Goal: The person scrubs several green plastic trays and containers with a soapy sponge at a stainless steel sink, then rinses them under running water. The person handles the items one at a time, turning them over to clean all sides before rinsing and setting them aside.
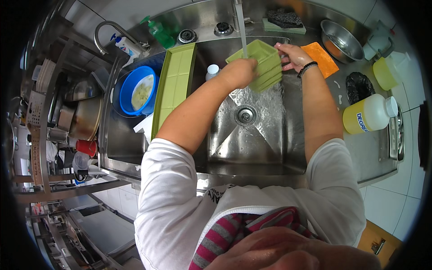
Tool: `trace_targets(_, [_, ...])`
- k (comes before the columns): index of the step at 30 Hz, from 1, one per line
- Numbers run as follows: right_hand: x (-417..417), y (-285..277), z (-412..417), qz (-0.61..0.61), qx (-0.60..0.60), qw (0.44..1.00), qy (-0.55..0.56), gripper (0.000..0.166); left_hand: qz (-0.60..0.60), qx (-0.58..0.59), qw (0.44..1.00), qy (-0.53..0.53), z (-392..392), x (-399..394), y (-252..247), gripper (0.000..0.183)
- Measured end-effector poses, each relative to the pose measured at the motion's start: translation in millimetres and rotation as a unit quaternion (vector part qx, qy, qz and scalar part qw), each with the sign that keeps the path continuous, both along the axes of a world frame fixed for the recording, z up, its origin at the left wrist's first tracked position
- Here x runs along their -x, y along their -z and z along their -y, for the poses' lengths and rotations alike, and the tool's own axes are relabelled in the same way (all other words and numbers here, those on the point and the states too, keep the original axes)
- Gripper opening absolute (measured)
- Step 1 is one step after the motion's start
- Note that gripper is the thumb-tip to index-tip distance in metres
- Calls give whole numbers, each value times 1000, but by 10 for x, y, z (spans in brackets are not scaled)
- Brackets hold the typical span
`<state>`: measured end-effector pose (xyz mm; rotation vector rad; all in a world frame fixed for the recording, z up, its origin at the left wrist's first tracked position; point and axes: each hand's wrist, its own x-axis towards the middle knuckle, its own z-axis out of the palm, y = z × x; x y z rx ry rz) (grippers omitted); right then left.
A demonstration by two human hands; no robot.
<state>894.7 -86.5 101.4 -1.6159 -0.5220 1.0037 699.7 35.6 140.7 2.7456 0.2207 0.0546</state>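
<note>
Over the right side of the steel sink basin (246,148), my left hand (241,72) grips a light green plastic container (265,72) with ridged sides. The container is tilted, and a stream of water (240,30) from the tap falls onto it. Fingers apart, my right hand (297,58) is at the container's right edge; whether it grips the edge is unclear. Water spreads over the basin floor around the drain (245,115). A white-capped bottle (212,71) stands behind my left forearm, mostly hidden.
A long green tray (173,77) rests between the basins, near a blue bucket (138,91) of cloudy liquid. Right of the sink are an orange cloth (320,60), steel bowl (342,40), black plastic bag (359,87) and yellow-liquid bottle (366,114). Scouring pads (284,22) lie behind.
</note>
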Motion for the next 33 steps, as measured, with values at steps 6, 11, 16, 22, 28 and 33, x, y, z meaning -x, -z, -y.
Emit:
trace_targets(6, [462, 107, -195, -94, 18, 991, -97, 54, -110, -203, 971, 59, 188, 274, -294, 17])
trace_targets(11, [695, 237, -295, -177, -51, 981, -53, 53, -103, -279, 951, 81, 209, 364, -140, 13])
trace_targets(16, [766, 676, -637, -173, -141, 974, 34, 38, -56, -390, 915, 83, 99, 417, 179, 13])
trace_targets(22, [775, 345, -1080, 289, 74, 954, 0, 31, -109, -326, 938, 38, 62, 536, -40, 11])
trace_targets(28, [659, 99, -1076, 543, -7, 828, -141, 45, -46, -64, 997, -7, -173, 662, -95, 24])
trace_targets(33, [471, -164, -805, 146, 170, 933, -280, 39, 72, 462, 880, -78, -393, 834, 164, 28])
